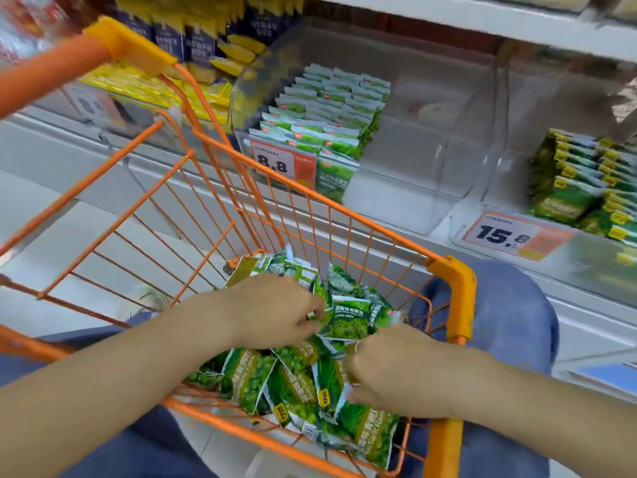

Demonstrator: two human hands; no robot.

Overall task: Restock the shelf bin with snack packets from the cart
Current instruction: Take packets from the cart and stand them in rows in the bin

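Note:
An orange wire cart (451, 291) holds a heap of green snack packets (293, 384). Both my hands are down in the heap. My left hand (275, 310) curls its fingers round the edge of an upright green packet (348, 320). My right hand (396, 370) grips packets at the heap's right side, fingers curled under and partly hidden. On the shelf behind the cart stands a clear plastic bin (413, 188). Its left half holds neat rows of the same green packets (324, 112); its right half shows bare plastic.
A price tag reading 8.8 (275, 163) sits on the bin's front. Yellow and dark blue packets (193, 53) fill the bin to the left. Darker green packets (582, 188) lie at the right above a 15.8 tag (506, 234). My knees in blue trousers (510, 315) flank the cart.

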